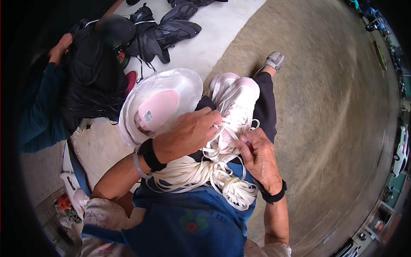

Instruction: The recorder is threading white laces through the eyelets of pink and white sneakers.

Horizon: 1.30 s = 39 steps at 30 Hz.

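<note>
A white and pale pink sneaker (243,98) rests on my lap with its toe pointing away from me, and a matching sneaker (217,84) lies partly hidden behind it. Cream shoelaces (229,125) run loosely over its tongue and eyelets. On the left of the opening, my left hand (186,132) is closed with its fingertips pinching a lace. From the other side my right hand (260,157) pinches lace between thumb and fingers, close to the collar. A thick bundle of cream shoelaces (186,174) lies across my blue apron (171,218), just below both hands.
A white basin (195,83) with pink insoles (158,108) stands left of the sneakers. Beyond it, black shoes (180,32) lie on a pale sheet (222,28). A co-worker in a dark sleeve (43,105) sits at left beside hanging black laces (92,92). Concrete floor (325,120) spreads rightward.
</note>
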Each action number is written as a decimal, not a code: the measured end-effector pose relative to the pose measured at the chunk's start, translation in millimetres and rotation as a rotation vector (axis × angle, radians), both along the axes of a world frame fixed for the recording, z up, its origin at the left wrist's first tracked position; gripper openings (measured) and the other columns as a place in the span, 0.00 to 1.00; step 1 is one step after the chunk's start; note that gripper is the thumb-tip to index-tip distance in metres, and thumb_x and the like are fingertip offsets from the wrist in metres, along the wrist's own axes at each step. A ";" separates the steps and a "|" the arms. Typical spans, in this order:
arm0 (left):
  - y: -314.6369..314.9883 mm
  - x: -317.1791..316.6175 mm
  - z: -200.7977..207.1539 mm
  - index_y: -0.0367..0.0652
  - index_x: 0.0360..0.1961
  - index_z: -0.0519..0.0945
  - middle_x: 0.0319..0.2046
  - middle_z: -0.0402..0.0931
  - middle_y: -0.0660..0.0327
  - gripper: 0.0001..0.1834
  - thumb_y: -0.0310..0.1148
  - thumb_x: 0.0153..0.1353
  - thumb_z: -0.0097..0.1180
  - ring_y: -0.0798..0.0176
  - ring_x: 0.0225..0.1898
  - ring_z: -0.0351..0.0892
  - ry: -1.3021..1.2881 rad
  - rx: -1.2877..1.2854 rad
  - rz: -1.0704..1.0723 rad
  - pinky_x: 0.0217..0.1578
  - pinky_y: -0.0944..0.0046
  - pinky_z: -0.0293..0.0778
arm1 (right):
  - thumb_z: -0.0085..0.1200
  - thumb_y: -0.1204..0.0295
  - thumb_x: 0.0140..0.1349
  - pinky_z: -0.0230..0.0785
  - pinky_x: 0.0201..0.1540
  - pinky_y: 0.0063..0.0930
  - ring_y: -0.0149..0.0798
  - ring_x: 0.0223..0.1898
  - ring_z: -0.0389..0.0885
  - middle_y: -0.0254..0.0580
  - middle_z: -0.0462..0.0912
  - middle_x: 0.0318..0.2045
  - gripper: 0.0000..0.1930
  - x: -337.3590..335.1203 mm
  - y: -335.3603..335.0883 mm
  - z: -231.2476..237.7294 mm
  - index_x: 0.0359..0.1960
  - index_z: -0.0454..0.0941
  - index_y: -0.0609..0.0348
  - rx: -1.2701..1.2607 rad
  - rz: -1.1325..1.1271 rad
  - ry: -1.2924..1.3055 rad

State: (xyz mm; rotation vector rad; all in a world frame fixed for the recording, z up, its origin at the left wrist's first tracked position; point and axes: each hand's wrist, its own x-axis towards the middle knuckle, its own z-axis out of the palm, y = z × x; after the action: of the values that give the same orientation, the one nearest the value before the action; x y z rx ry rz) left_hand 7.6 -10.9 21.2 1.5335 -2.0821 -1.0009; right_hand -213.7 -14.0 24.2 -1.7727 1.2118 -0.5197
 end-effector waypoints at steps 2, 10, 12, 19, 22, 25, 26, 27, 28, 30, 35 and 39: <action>-2.3 -0.6 0.2 0.40 0.42 0.71 0.31 0.72 0.52 0.12 0.25 0.57 0.55 0.48 0.33 0.76 -0.020 0.011 0.016 0.32 0.53 0.70 | 0.58 0.79 0.57 0.69 0.31 0.35 0.46 0.25 0.75 0.47 0.73 0.28 0.04 3.3 -0.7 -0.5 0.32 0.76 0.64 -0.038 -0.032 -0.071; -5.5 -9.4 -3.7 0.41 0.37 0.71 0.31 0.69 0.52 0.08 0.24 0.56 0.54 0.44 0.31 0.73 -0.008 -0.030 0.023 0.30 0.51 0.69 | 0.55 0.79 0.59 0.71 0.34 0.33 0.45 0.29 0.78 0.52 0.77 0.28 0.03 -0.5 4.0 -0.3 0.33 0.76 0.66 0.034 -0.008 -0.076; -6.5 -9.3 -5.5 0.41 0.36 0.71 0.31 0.69 0.52 0.07 0.24 0.56 0.54 0.44 0.31 0.73 -0.021 -0.043 0.023 0.30 0.50 0.69 | 0.55 0.79 0.59 0.71 0.34 0.33 0.46 0.29 0.79 0.51 0.77 0.28 0.03 -4.0 3.9 -6.5 0.34 0.76 0.66 0.001 -0.026 -0.074; -5.6 -7.4 -6.6 0.40 0.31 0.69 0.29 0.69 0.52 0.04 0.24 0.57 0.52 0.43 0.30 0.72 -0.131 -0.031 0.016 0.29 0.49 0.68 | 0.51 0.79 0.59 0.70 0.31 0.31 0.43 0.26 0.78 0.51 0.78 0.29 0.04 -6.3 -8.4 -4.3 0.33 0.77 0.67 0.184 -0.182 -0.070; -5.9 -2.6 -14.0 0.39 0.31 0.69 0.25 0.69 0.52 0.04 0.23 0.57 0.51 0.43 0.27 0.71 -0.062 -0.036 0.050 0.27 0.51 0.66 | 0.51 0.78 0.61 0.70 0.29 0.30 0.36 0.23 0.76 0.47 0.77 0.28 0.04 -12.0 -7.3 -16.9 0.34 0.77 0.66 0.171 -0.171 -0.030; -7.1 -4.9 1.0 0.38 0.30 0.68 0.23 0.68 0.51 0.04 0.23 0.57 0.51 0.43 0.25 0.70 0.054 -0.047 0.152 0.26 0.53 0.65 | 0.51 0.77 0.63 0.69 0.28 0.25 0.29 0.23 0.76 0.42 0.76 0.31 0.06 -17.5 -3.3 -18.5 0.40 0.76 0.66 0.087 -0.446 -0.109; -6.5 -4.0 4.1 0.38 0.30 0.68 0.23 0.68 0.51 0.04 0.23 0.57 0.51 0.43 0.25 0.70 0.057 -0.045 0.148 0.26 0.53 0.65 | 0.51 0.77 0.63 0.69 0.28 0.25 0.29 0.23 0.76 0.42 0.76 0.31 0.06 -18.3 -2.9 -15.5 0.40 0.76 0.66 0.088 -0.450 -0.106; -3.7 -1.8 7.2 0.38 0.31 0.68 0.22 0.69 0.51 0.04 0.23 0.57 0.51 0.43 0.24 0.69 0.058 -0.033 0.112 0.25 0.53 0.64 | 0.51 0.78 0.62 0.69 0.27 0.25 0.29 0.22 0.75 0.42 0.75 0.30 0.06 -18.9 -2.0 -12.2 0.40 0.76 0.66 0.059 -0.464 -0.082; -0.4 -0.1 8.5 0.38 0.31 0.68 0.22 0.69 0.50 0.04 0.23 0.58 0.51 0.43 0.23 0.69 0.058 -0.021 0.075 0.25 0.53 0.64 | 0.51 0.78 0.62 0.69 0.27 0.24 0.29 0.22 0.75 0.42 0.75 0.30 0.06 -20.0 -0.8 -10.6 0.39 0.77 0.66 0.030 -0.478 -0.057; 8.8 1.4 8.5 0.38 0.32 0.69 0.23 0.70 0.50 0.04 0.23 0.58 0.51 0.44 0.25 0.71 0.030 0.023 0.018 0.26 0.53 0.65 | 0.52 0.78 0.62 0.68 0.26 0.24 0.29 0.22 0.74 0.41 0.75 0.30 0.06 -24.6 2.9 -17.5 0.39 0.77 0.66 -0.007 -0.471 -0.036; 26.5 -14.4 17.3 0.42 0.50 0.72 0.31 0.76 0.49 0.18 0.24 0.57 0.52 0.44 0.33 0.77 0.140 0.035 0.066 0.34 0.53 0.73 | 0.54 0.78 0.60 0.68 0.26 0.25 0.31 0.22 0.73 0.41 0.74 0.29 0.06 -21.9 10.1 -16.1 0.38 0.78 0.65 -0.077 -0.440 -0.092; 32.5 -13.9 14.2 0.44 0.57 0.68 0.32 0.77 0.49 0.24 0.25 0.58 0.53 0.44 0.33 0.78 -0.045 0.100 -0.043 0.34 0.52 0.72 | 0.58 0.80 0.54 0.69 0.28 0.29 0.38 0.26 0.76 0.44 0.75 0.27 0.09 -10.7 11.5 -12.1 0.38 0.80 0.62 -0.134 -0.242 0.024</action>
State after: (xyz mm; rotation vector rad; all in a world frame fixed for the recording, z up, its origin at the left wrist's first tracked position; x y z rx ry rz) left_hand -6.3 21.6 35.5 1.5789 -2.1331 -1.1120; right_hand -224.5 -2.5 12.1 -1.7563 1.4480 -0.7361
